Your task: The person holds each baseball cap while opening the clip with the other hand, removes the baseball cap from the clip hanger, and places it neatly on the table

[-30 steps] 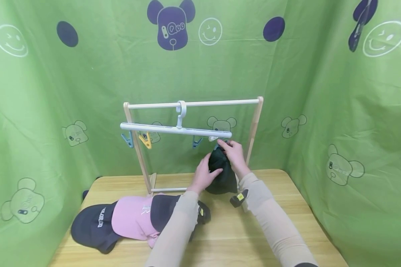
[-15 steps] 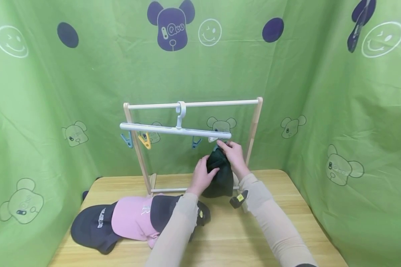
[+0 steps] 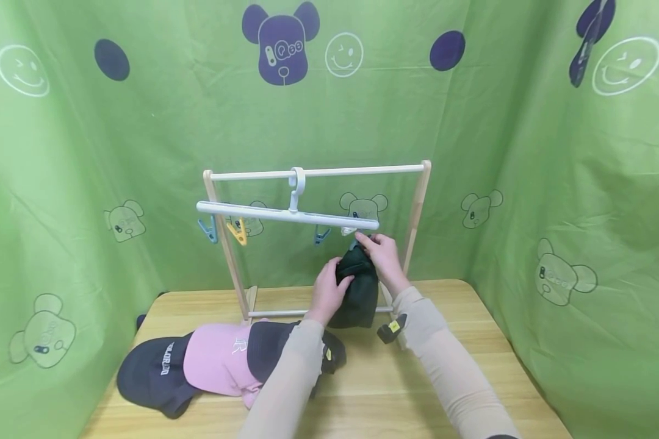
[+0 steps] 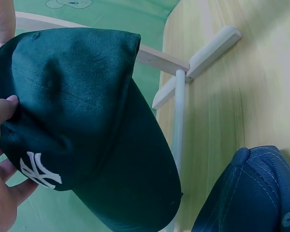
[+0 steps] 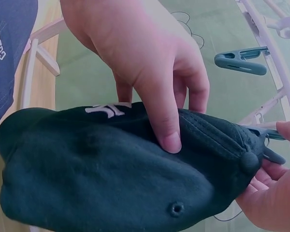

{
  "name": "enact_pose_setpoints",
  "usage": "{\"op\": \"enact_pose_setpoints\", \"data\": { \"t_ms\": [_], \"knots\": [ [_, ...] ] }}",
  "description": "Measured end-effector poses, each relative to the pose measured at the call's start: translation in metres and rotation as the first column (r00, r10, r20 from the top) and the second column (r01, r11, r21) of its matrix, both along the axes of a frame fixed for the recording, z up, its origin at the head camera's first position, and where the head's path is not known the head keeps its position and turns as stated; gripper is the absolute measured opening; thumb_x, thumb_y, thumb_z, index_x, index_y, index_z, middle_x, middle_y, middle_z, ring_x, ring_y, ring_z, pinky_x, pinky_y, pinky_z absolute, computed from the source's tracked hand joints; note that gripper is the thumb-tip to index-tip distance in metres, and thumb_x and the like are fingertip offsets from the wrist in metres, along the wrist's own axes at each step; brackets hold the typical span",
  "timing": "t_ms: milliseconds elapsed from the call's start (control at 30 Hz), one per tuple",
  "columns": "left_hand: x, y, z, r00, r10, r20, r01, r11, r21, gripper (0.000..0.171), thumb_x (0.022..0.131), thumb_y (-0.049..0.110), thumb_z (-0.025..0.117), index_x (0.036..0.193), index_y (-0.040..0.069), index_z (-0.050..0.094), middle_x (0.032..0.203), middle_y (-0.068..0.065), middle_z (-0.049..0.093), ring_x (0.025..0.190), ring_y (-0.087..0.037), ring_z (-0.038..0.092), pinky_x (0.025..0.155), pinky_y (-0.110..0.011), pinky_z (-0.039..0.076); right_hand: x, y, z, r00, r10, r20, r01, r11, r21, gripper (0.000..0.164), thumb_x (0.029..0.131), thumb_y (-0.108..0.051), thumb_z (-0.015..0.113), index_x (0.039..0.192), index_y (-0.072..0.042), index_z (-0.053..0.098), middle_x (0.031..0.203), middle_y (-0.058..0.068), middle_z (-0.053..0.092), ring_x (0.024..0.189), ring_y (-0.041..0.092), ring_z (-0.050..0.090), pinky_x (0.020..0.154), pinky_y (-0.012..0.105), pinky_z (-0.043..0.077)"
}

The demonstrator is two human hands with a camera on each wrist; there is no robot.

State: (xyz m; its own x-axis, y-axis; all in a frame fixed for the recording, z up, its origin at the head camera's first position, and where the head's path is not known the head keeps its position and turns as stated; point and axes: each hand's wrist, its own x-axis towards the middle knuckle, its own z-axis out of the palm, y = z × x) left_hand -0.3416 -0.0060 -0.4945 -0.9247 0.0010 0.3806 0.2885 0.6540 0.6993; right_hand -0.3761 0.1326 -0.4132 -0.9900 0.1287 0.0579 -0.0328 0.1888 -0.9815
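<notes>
A dark green baseball cap (image 3: 359,296) with white interlocked letters hangs below the right end of a white hanger (image 3: 288,215). My left hand (image 3: 327,294) grips its crown, thumb on one side and fingers on the other. In the left wrist view the cap's brim (image 4: 135,193) points downward. My right hand (image 3: 385,259) is at the top of the cap, pinching a blue-grey clip (image 5: 274,154) beside the crown's button (image 5: 249,163). How much cloth sits in the clip's mouth is hidden by the fingers and the cap.
The hanger hooks on a wooden rack's rail (image 3: 362,171). More clips hang from it: a blue one (image 3: 208,230), a yellow one (image 3: 238,231), another blue one (image 3: 321,235). A navy cap (image 3: 151,372), a pink cap (image 3: 216,356) and a dark cap (image 3: 266,344) lie overlapping at table left.
The green cap has shifted slightly left and down with my left hand. My right hand stays at the clip, almost unmoved.
</notes>
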Motion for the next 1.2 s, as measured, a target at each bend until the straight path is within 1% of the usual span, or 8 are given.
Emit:
{"op": "enact_pose_setpoints", "data": {
  "t_ms": [133,333,433,667,767,900,1033,1200],
  "knots": [
    [0.001,-0.001,-0.001,1.0,0.014,-0.025,-0.014,1.0,0.003,0.045,0.093,0.028,0.065,0.133,0.011,0.052,0.128,-0.011,0.062,0.119,-0.027,0.06,0.103,-0.041,0.049,0.001,-0.001,0.001,1.0,-0.006,-0.001,0.006,1.0,0.003,0.035,0.089,-0.037,0.069,0.088,-0.003,0.062,0.08,-0.003,0.058,0.07,0.009,0.057,0.065,0.018,0.048],
    [0.002,-0.002,-0.004,0.994,0.023,-0.109,-0.021,1.0,0.02,0.037,0.095,0.018,0.063,0.129,0.008,0.056,0.124,-0.013,0.065,0.114,-0.029,0.062,0.1,-0.042,0.05,0.001,-0.002,0.001,1.0,-0.007,-0.006,0.007,1.0,-0.006,0.033,0.089,-0.035,0.069,0.086,-0.003,0.062,0.078,-0.004,0.058,0.069,0.008,0.058,0.065,0.018,0.048],
    [0.003,-0.003,-0.005,0.991,0.026,-0.131,-0.024,1.0,0.017,0.034,0.095,0.017,0.062,0.127,0.008,0.056,0.122,-0.012,0.066,0.113,-0.029,0.063,0.098,-0.042,0.051,0.002,-0.002,0.001,1.0,-0.01,-0.002,0.01,1.0,0.008,0.033,0.089,-0.036,0.069,0.085,-0.004,0.061,0.078,-0.004,0.058,0.069,0.009,0.057,0.064,0.019,0.047],
    [0.004,-0.005,-0.005,0.988,0.037,-0.149,-0.036,0.999,0.009,0.032,0.095,0.016,0.062,0.126,0.009,0.058,0.12,-0.011,0.067,0.111,-0.029,0.064,0.097,-0.042,0.052,0.003,-0.003,0.001,1.0,0.0,-0.002,0.0,1.0,-0.01,0.033,0.09,-0.035,0.069,0.084,-0.004,0.061,0.075,-0.005,0.058,0.067,0.008,0.059,0.061,0.019,0.047],
    [0.004,-0.005,-0.004,0.991,0.046,-0.127,-0.045,0.999,0.008,0.031,0.096,0.016,0.061,0.126,0.011,0.058,0.121,-0.01,0.067,0.112,-0.028,0.064,0.098,-0.042,0.051,0.003,-0.003,0.001,1.0,0.006,0.002,-0.006,1.0,-0.016,0.033,0.09,-0.035,0.068,0.086,-0.003,0.061,0.074,-0.005,0.059,0.065,0.008,0.059,0.059,0.019,0.047],
    [0.006,-0.007,-0.002,0.993,0.053,-0.109,-0.053,0.999,0.003,0.031,0.097,0.017,0.059,0.127,0.013,0.058,0.122,-0.008,0.067,0.113,-0.027,0.063,0.099,-0.041,0.051,0.003,-0.003,0.001,1.0,0.02,0.02,-0.02,1.0,-0.005,0.037,0.091,-0.036,0.067,0.093,0.0,0.063,0.08,0.0,0.062,0.064,0.007,0.061,0.06,0.019,0.05],
    [0.008,-0.009,-0.002,0.989,0.059,-0.138,-0.061,0.998,-0.007,0.031,0.096,0.016,0.059,0.127,0.012,0.059,0.119,-0.008,0.067,0.111,-0.027,0.064,0.097,-0.042,0.052,0.003,-0.003,0.001,0.999,0.029,0.032,-0.029,0.999,-0.013,0.039,0.091,-0.036,0.067,0.099,0.001,0.064,0.083,0.002,0.063,0.064,0.007,0.061,0.061,0.019,0.052],
    [0.009,-0.01,-0.001,0.985,0.074,-0.159,-0.076,0.997,-0.006,0.03,0.096,0.014,0.059,0.125,0.012,0.061,0.116,-0.009,0.068,0.107,-0.028,0.064,0.095,-0.042,0.052,0.002,-0.003,0.001,0.999,0.029,0.03,-0.028,0.999,-0.032,0.036,0.091,-0.033,0.067,0.098,0.002,0.064,0.074,-0.001,0.062,0.061,0.006,0.06,0.059,0.018,0.054]
  ]
}}
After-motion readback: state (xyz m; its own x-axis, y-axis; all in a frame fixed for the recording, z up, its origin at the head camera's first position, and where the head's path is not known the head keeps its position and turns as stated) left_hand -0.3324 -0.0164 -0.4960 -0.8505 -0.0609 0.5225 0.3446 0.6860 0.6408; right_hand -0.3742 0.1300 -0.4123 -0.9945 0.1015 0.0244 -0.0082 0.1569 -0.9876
